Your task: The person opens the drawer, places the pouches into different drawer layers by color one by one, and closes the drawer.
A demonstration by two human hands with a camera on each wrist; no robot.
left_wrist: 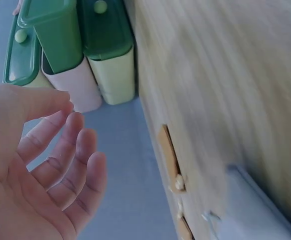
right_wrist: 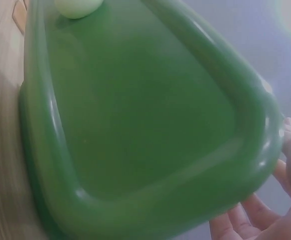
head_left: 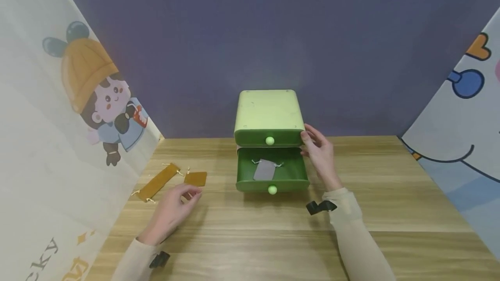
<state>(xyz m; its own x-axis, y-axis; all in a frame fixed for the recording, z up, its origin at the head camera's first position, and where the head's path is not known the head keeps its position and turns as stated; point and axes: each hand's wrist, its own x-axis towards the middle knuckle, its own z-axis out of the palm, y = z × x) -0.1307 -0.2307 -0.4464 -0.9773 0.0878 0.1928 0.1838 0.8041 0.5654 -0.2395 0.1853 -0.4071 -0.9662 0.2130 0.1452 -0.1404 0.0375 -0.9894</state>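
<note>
A small drawer cabinet with a light green top stands against the back wall. Its pulled-out green drawer holds a grey drawstring pouch. My right hand rests on the cabinet's right side, thumb at the upper drawer's front corner; the large green drawer front fills most of the right wrist view. Over the table at left, my left hand holds nothing, fingers loosely bent and thumb near the index fingertip. Beyond it lie a small brown pouch and a long brown pouch.
Another greyish pouch lies on the table in the left wrist view. That view also shows a closed drawer beneath the pulled-out one. Printed side panels flank the wooden table, and a dark blue wall rises behind.
</note>
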